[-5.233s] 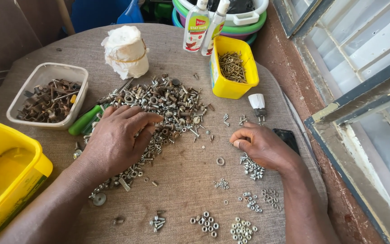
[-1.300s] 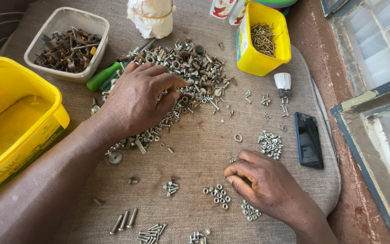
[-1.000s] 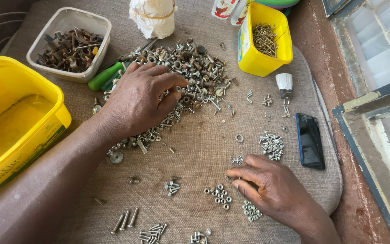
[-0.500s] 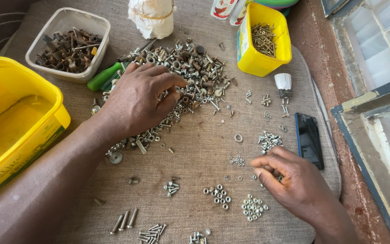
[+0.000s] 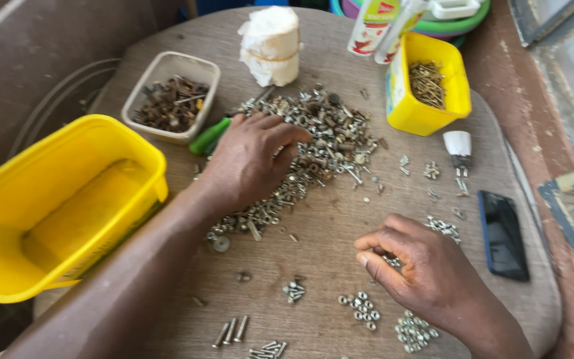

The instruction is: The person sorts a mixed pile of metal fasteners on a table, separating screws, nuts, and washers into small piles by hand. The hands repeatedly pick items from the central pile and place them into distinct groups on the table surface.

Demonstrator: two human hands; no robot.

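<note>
A big heap of mixed screws, nuts and bolts (image 5: 330, 136) lies in the middle of a round cloth-covered table (image 5: 340, 219). My left hand (image 5: 254, 156) rests palm down on the heap's left side, fingers spread over the parts. My right hand (image 5: 423, 269) is lower right, its fingers curled down onto a few small nuts (image 5: 392, 261); whether it holds one is hidden. Around it lie sorted little groups: nuts (image 5: 361, 307), more nuts (image 5: 413, 330), small screws (image 5: 293, 290), bolts (image 5: 230, 330) and a cluster (image 5: 443, 226).
A large yellow bin (image 5: 134, 143) stands at the left, and a clear tub of rusty parts (image 5: 167, 66) behind it. A green tool handle (image 5: 208, 136), a white roll (image 5: 270, 46), a small yellow tub of screws (image 5: 426, 116), a white fitting (image 5: 460, 145) and a dark phone (image 5: 503, 233) lie about.
My right hand has moved from the nuts near the front edge up to a small group by the middle. My left hand has stayed on the heap. The view has shifted slightly.
</note>
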